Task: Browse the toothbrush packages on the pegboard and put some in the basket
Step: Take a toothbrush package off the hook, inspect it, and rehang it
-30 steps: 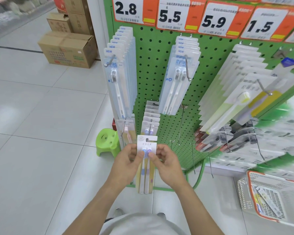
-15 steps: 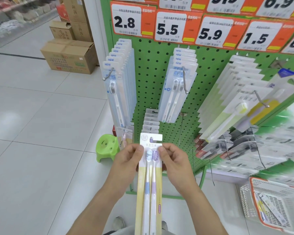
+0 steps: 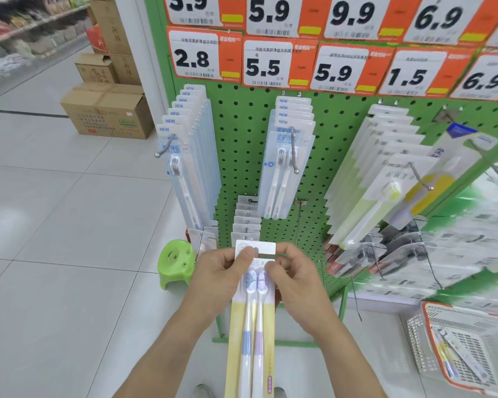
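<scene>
A two-brush toothbrush package with a yellow card, one blue and one purple brush, is held flat in front of me. My left hand pinches its upper left edge and my right hand pinches its upper right edge. Behind it the green pegboard carries rows of hanging packages: a pale blue single-brush row, a twin-brush row and a yellow-green row. The white and orange basket sits on the floor at lower right with toothbrush packages inside.
A green plastic stool stands on the floor left of the pegboard's foot. Cardboard boxes are stacked at the back left. Bare metal hooks stick out low on the board. Orange price tags run along the top.
The package has come off the lower hook and been pulled toward me and raised, its full length now showing. Both hands shifted up its top edge; the view tilted upward.
</scene>
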